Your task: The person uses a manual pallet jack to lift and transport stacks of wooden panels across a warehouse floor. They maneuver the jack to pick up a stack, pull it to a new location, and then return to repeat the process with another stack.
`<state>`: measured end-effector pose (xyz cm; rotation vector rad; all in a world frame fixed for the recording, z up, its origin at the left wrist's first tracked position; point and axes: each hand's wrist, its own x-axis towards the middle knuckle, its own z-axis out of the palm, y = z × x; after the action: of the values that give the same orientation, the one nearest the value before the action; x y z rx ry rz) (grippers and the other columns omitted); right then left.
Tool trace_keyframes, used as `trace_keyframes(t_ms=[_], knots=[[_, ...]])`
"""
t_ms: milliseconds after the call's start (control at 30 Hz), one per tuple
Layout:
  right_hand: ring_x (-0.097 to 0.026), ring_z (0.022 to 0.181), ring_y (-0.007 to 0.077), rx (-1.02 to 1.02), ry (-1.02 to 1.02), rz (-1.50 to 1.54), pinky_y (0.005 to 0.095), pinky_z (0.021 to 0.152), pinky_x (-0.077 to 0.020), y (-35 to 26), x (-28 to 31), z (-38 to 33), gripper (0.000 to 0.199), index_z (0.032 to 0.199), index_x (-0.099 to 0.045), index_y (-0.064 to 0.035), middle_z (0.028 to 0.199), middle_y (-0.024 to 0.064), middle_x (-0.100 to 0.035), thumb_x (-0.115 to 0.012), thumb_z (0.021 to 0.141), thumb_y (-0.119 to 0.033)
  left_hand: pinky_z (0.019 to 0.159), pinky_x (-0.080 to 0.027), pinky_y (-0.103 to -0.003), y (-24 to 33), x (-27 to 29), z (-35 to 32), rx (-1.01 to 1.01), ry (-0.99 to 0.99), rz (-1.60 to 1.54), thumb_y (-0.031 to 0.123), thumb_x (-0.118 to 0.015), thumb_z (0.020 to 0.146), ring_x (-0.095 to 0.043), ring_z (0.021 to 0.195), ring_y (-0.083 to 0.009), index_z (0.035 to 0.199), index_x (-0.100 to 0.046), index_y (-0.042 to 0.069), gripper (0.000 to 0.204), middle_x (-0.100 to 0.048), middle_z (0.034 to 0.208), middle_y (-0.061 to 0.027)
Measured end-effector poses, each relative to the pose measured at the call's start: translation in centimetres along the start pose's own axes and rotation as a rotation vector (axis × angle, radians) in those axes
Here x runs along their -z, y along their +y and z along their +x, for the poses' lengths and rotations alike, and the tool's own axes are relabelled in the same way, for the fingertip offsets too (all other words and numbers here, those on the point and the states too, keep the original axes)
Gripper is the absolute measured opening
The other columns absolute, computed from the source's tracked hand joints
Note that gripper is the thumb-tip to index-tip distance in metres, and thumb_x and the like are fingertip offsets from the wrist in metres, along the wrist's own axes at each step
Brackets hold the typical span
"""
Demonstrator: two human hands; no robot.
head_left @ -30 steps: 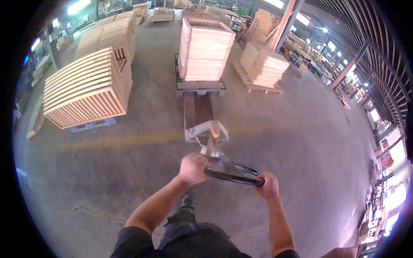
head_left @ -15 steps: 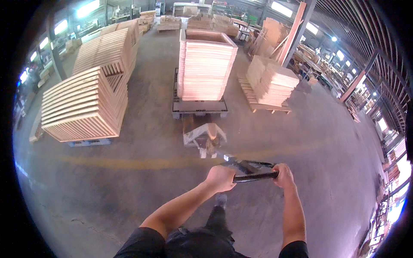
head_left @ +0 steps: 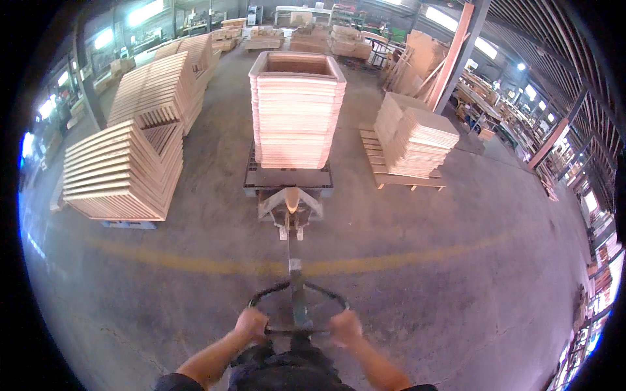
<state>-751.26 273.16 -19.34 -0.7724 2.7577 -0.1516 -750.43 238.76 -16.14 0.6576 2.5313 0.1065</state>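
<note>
Left hand (head_left: pixel 252 324) and right hand (head_left: pixel 345 328) curl closed around opposite sides of the black loop handle (head_left: pixel 287 330); straight ahead of that grip stands the pallet jack (head_left: pixel 291 203); beyond it, a dark pallet (head_left: pixel 293 178) bears stacked wooden frames (head_left: pixel 293 120).

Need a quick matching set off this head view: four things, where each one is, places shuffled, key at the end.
Things:
1. Hollow frame stack
2. Left hand
3. Yellow line
4. Board stack

Places:
A. On the light wooden pallet, at the picture's right
B. Across the floor, between the hands and the stacks
C. On the dark pallet, straight ahead
D. On the loop handle, at its left side

Pairs: 1-C, 2-D, 3-B, 4-A
</note>
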Motion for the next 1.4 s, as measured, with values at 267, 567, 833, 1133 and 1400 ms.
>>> trace_keyframes(t_ms=[267, 567, 833, 1133, 1400], knots=[[-0.071, 0.088, 0.0353, -0.014, -0.292, 0.118, 0.0470, 0.078, -0.0558, -0.8, 3.8, 2.9, 0.025, 0.094, -0.074, -0.0184, 0.087, 0.0123, -0.073, -0.075, 0.072, -0.030, 0.072, -0.056, -0.047, 2.6, 2.6, 2.4, 0.114, -0.313, -0.092, 0.052, -0.072, 0.077, -0.072, 0.087, -0.0344, 0.093, -0.077, 0.013, 0.042, -0.075, 0.088, -0.0133], [-0.068, 0.086, 0.0358, -0.030, 0.273, 0.229, 0.0497, 0.073, -0.0533, 0.3, 12.2, 7.5, 0.029, 0.089, -0.067, -0.0134, 0.080, 0.0105, -0.069, -0.079, 0.068, -0.029, 0.064, -0.054, -0.042, -1.1, 10.9, 3.4, 0.189, 0.390, -0.001, 0.048, -0.077, 0.064, -0.070, 0.075, -0.0319, 0.069, -0.073, 0.016, 0.033, -0.070, 0.072, -0.0071], [-0.071, 0.088, 0.0346, -0.060, -0.381, 0.222, 0.0482, 0.076, -0.0549, -4.6, -5.6, -0.7, 0.031, 0.101, -0.069, -0.0128, 0.086, 0.0117, -0.072, -0.074, 0.072, -0.021, 0.123, -0.021, -0.056, 7.4, 6.1, -1.9, 0.131, -0.443, -0.389, 0.061, -0.057, 0.095, -0.029, 0.150, -0.0352, 0.149, -0.046, 0.004, 0.080, -0.037, 0.160, -0.0164], [-0.069, 0.083, 0.0344, -0.069, 0.498, 0.354, 0.0458, 0.072, -0.0535, 0.5, 12.5, 11.3, 0.021, 0.084, -0.067, -0.0145, 0.080, 0.0107, -0.070, -0.076, 0.067, -0.024, 0.052, -0.043, -0.046, -2.8, 14.8, 4.8, 0.149, 0.903, -0.231, 0.028, -0.087, 0.046, -0.056, 0.056, -0.0362, 0.056, -0.054, 0.011, 0.038, -0.057, 0.059, -0.0116], [-0.070, 0.088, 0.0376, -0.058, -0.141, 0.187, 0.0462, 0.076, -0.0556, -4.6, -5.0, 0.2, 0.022, 0.087, -0.071, -0.0134, 0.087, 0.0103, -0.072, -0.075, 0.066, -0.016, 0.049, -0.039, -0.043, 0.6, -0.8, -1.2, 0.240, 0.063, -0.389, 0.026, -0.080, 0.047, -0.050, 0.050, -0.0345, 0.055, -0.048, 0.010, 0.037, -0.050, 0.053, -0.0105]])
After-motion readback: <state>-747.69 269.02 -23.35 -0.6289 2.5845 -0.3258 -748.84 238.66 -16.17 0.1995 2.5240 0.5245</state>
